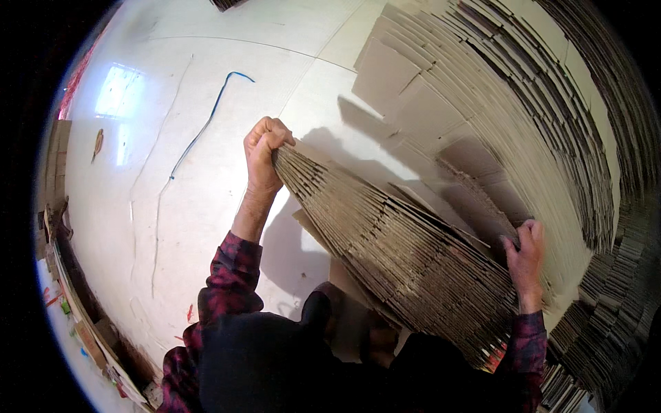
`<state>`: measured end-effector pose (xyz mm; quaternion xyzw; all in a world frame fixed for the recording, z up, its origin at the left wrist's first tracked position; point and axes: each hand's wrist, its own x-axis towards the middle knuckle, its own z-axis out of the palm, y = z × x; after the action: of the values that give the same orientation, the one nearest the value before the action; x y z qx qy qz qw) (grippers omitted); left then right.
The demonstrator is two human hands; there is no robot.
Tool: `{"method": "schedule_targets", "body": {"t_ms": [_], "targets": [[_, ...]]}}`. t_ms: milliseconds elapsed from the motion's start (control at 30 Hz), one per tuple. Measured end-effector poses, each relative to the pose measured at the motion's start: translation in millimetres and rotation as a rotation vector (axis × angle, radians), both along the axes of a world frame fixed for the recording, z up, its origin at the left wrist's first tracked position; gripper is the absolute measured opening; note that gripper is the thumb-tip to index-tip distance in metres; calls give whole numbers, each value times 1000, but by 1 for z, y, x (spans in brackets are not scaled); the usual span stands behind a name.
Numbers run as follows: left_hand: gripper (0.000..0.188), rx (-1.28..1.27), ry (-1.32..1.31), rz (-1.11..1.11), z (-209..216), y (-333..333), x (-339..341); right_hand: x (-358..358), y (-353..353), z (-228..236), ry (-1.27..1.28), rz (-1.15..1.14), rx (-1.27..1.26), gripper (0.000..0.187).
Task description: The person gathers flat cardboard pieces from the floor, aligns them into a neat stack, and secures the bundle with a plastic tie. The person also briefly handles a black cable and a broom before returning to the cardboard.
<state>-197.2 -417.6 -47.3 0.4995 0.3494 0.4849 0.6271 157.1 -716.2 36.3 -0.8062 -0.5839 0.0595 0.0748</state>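
A thick stack of flattened brown cardboard sheets (pixel 403 251) lies slanting in front of my body, its many edges facing up. My left hand (pixel 264 153) is closed around the narrow far-left corner, where the sheets are pressed tightly together. At the wider right end, my right hand (pixel 527 258) grips the stack's edge with thumb raised; its lower fingers are partly hidden. Toward me the sheets fan out slightly. One loose sheet (pixel 313 230) pokes out along the stack's left side.
Fanned rows of cardboard sheets (pixel 413 76) cover the floor at the far right, with denser stacks (pixel 613 310) beyond. A blue strap (pixel 213 113) lies on the pale floor (pixel 206 220) to the left. Boards and scraps (pixel 93 337) line the left edge.
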Motion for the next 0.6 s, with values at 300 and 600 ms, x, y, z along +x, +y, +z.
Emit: {"method": "schedule_targets", "body": {"t_ms": [300,600], "targets": [[19,146,171,-58,-3,13,11,3,42,3,142,-91,103,25],[11,-96,41,-71,-2,61,102,12,30,-9,78,11,131,25]]}}
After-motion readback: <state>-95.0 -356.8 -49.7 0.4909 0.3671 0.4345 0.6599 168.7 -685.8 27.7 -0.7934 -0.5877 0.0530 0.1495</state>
